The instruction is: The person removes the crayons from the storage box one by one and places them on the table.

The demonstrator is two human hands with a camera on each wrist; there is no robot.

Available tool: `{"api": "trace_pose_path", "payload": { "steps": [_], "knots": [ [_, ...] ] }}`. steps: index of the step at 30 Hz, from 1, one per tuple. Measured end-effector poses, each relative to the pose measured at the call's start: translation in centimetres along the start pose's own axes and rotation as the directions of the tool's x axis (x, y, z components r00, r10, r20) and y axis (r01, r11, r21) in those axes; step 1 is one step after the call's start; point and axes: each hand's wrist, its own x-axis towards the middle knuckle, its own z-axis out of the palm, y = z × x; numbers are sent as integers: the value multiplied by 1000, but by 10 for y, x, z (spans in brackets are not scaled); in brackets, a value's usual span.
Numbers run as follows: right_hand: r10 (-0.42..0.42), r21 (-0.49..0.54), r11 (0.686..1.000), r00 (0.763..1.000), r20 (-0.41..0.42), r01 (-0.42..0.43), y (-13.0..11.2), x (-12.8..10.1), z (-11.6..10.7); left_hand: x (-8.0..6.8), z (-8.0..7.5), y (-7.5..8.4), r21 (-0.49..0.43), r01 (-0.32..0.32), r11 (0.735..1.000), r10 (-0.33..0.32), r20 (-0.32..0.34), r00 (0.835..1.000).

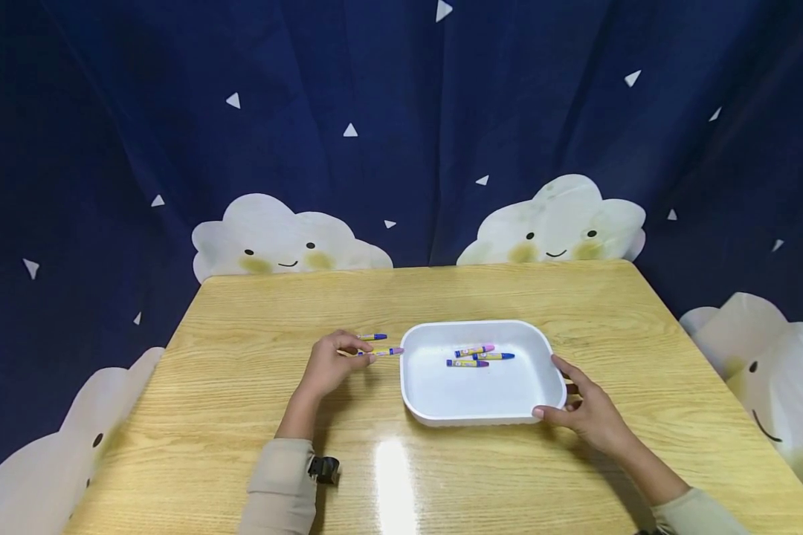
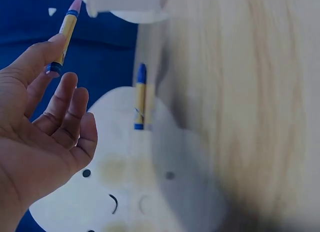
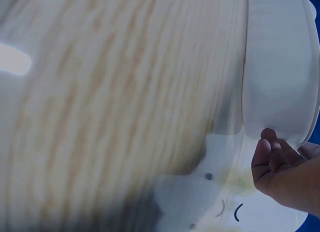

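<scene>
My left hand pinches a light purple crayon with a yellow wrapper between thumb and finger. In the head view the crayon's tip is at the left rim of a white tray. A blue crayon lies on the table just beyond that hand, partly hidden by it in the head view. Inside the tray are a pink crayon, a blue crayon and a purple crayon, close together. My right hand holds the tray at its right end, thumb at the near corner.
The tray stands on a light wooden table. A dark blue curtain with white triangles and clouds hangs behind the table and along its sides. A small black device sits at the left sleeve.
</scene>
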Motion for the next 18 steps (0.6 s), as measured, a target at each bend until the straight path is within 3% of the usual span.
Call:
{"api": "trace_pose_path", "payload": {
  "steps": [6, 18],
  "knots": [
    [7, -7, 1000, 1000, 0, -7, -1, 0, 0, 8, -6, -17, -17, 99, 995, -99, 21, 995],
    [-4, -5, 1000, 1000, -2, 4, -3, -1, 0, 22, -5, -39, 55, 187, 981, -190, 41, 981]
  ]
}}
